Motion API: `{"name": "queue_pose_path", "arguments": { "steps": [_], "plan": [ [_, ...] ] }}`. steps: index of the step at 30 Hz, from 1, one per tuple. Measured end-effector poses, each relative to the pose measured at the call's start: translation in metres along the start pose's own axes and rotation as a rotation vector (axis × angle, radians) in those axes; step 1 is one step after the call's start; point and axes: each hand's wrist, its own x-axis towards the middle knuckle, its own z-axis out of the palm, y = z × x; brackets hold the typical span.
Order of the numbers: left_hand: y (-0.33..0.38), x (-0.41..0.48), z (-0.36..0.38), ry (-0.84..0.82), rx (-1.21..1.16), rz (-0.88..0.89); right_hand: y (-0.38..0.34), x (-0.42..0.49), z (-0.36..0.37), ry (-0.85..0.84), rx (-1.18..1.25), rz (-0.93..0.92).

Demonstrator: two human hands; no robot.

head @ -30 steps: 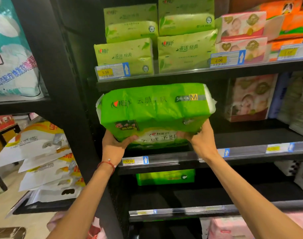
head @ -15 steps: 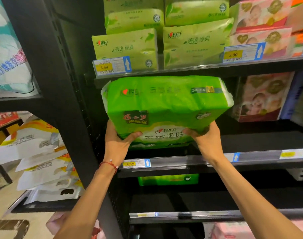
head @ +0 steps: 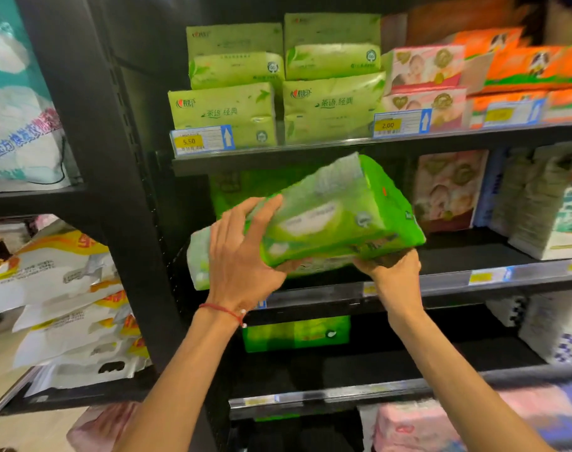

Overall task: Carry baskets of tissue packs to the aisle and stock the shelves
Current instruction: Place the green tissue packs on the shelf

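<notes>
A bright green tissue pack [head: 336, 216] is tilted in front of the middle shelf [head: 473, 275], its right end raised and turned inward. My left hand [head: 242, 256] grips its near left end, fingers spread over the top and thumb under it. My right hand [head: 392, 272] holds it from below at the right end, fingers hidden under the pack. Behind it another green pack [head: 242, 190] stands at the back of the same shelf.
Pale green tissue packs [head: 278, 93] fill the upper shelf above a 5.50 price tag [head: 199, 141]. Pink baby-print packs [head: 447, 190] and white packs [head: 545, 203] stand to the right. A black upright post [head: 115, 190] bounds the bay's left side. A green pack [head: 294, 334] lies one shelf lower.
The pack was held flat and broadside; now it has turned and tilted, right end up and inward. My left hand shifted from underneath onto its near end.
</notes>
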Motion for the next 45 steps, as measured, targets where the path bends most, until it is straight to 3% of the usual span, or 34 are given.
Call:
{"name": "queue_pose_path", "arguments": {
  "steps": [4,8,11,16,18,19,21,23,25,30,39,45],
  "plan": [
    [0.021,0.01,-0.005,-0.108,0.136,0.204,0.013,-0.027,-0.015,0.047,-0.185,-0.15],
    [0.026,0.012,-0.014,-0.17,0.154,0.21,-0.007,-0.03,-0.031,-0.151,0.022,-0.256],
    [0.025,0.005,-0.02,-0.214,0.148,0.203,-0.026,-0.024,-0.035,-0.252,0.03,-0.338],
    [0.025,-0.018,-0.031,-0.204,0.159,0.222,-0.032,-0.03,-0.046,-0.234,-0.013,-0.385],
    [0.009,-0.037,-0.046,-0.118,0.214,0.131,-0.024,-0.031,-0.05,-0.211,-0.025,-0.355],
    [-0.004,-0.05,-0.051,-0.065,0.18,-0.014,-0.02,-0.028,-0.051,-0.202,-0.033,-0.347],
    [-0.02,-0.068,-0.055,0.01,-0.154,-0.431,-0.02,-0.02,-0.049,-0.182,-0.031,-0.318],
    [-0.029,-0.074,-0.043,0.056,-0.556,-0.689,-0.022,-0.014,-0.038,-0.163,-0.033,-0.268],
    [-0.024,-0.068,-0.03,0.119,-0.713,-0.729,-0.021,-0.011,-0.027,-0.143,-0.016,-0.225],
    [-0.025,-0.047,-0.01,0.25,-0.776,-0.708,-0.004,0.003,0.002,-0.157,0.022,-0.102],
    [-0.082,-0.029,0.022,0.114,-0.603,-0.668,0.01,0.051,0.053,-0.284,-0.017,-0.059],
    [-0.11,0.002,0.061,0.098,-0.669,-0.726,0.018,0.09,0.077,-0.326,-0.088,0.028]
  ]
}}
